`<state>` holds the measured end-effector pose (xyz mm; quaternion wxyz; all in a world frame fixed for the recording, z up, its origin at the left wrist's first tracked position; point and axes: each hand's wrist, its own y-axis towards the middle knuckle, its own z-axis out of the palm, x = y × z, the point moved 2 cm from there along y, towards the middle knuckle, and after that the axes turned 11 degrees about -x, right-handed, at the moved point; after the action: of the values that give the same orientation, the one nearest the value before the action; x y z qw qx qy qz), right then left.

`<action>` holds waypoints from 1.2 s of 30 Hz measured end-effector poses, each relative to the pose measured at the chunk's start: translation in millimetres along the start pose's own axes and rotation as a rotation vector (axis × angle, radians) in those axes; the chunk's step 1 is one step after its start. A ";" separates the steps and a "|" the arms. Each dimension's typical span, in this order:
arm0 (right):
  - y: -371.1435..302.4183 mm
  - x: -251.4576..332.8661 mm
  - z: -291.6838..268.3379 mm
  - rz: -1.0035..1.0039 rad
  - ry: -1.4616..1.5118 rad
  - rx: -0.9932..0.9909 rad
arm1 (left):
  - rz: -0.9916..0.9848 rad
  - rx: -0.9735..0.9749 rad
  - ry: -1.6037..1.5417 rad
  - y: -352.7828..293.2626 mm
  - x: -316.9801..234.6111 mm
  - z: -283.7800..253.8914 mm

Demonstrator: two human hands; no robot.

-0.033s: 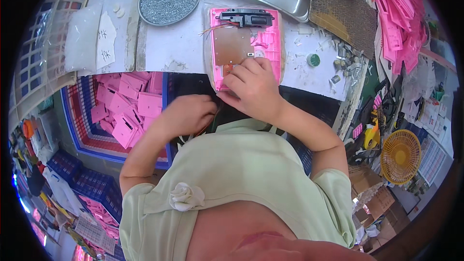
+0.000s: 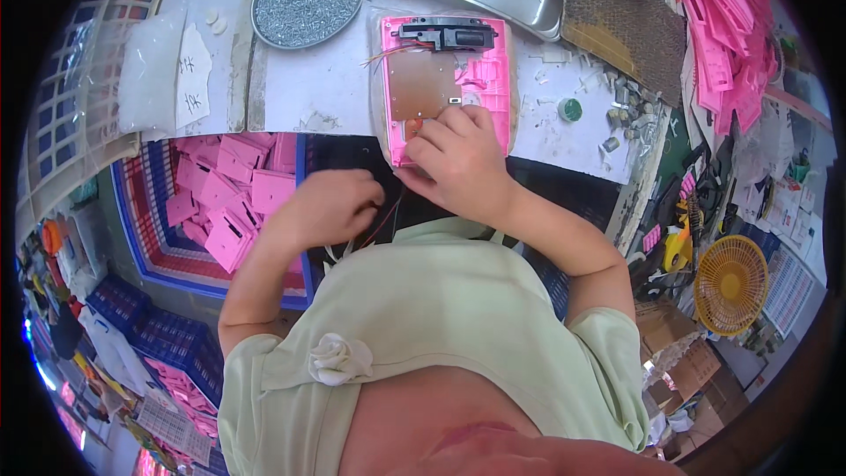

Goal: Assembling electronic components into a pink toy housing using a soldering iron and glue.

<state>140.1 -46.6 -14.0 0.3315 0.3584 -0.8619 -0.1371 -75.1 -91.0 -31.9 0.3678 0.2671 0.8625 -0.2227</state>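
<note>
The right hand (image 2: 463,159) has its fingers bent over the near end of one pink plastic housing (image 2: 500,88), thumb at the near edge; whether they pinch anything small cannot be told. The left hand (image 2: 330,207), the second of two, is loosely curled just off that edge, next to thin dark and reddish wires (image 2: 385,222); whether its fingers grasp them is unclear.

Just beyond the right fingers, one flat brown rectangular board (image 2: 423,88) lies in the housing, and past it one long black plastic module (image 2: 471,38), with several thin coloured wires (image 2: 381,57) to its left.

Left of the left fingers stands one blue-and-red plastic crate (image 2: 300,167) of overlapping pink plates (image 2: 233,238), too many to count.

To the right of the right fingers, one round green cap (image 2: 571,109) sits on the white counter (image 2: 308,79). Farther off, beyond both hands, are one round metal tray (image 2: 295,45) full of small silvery pieces, and one steel tray (image 2: 538,0) with at least two compartments. Two small white discs (image 2: 218,26) lie far to the left.
</note>
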 end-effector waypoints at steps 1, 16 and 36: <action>1.2 0.3 0.3 -0.009 -0.011 0.005 | -0.027 -0.101 -0.019 0.5 0.0 -15.7; 177.3 -98.2 -133.3 0.123 0.101 -0.203 | 0.440 -0.401 0.036 42.2 -3.1 -35.3; 455.2 -330.3 -68.2 0.184 -0.826 -0.584 | 0.379 -0.404 -0.021 41.9 1.0 -37.2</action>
<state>118.9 508.7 96.0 0.0601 0.0895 -0.8748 -0.4724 -68.7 -37.3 -17.1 0.4574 0.3425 0.8203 0.0240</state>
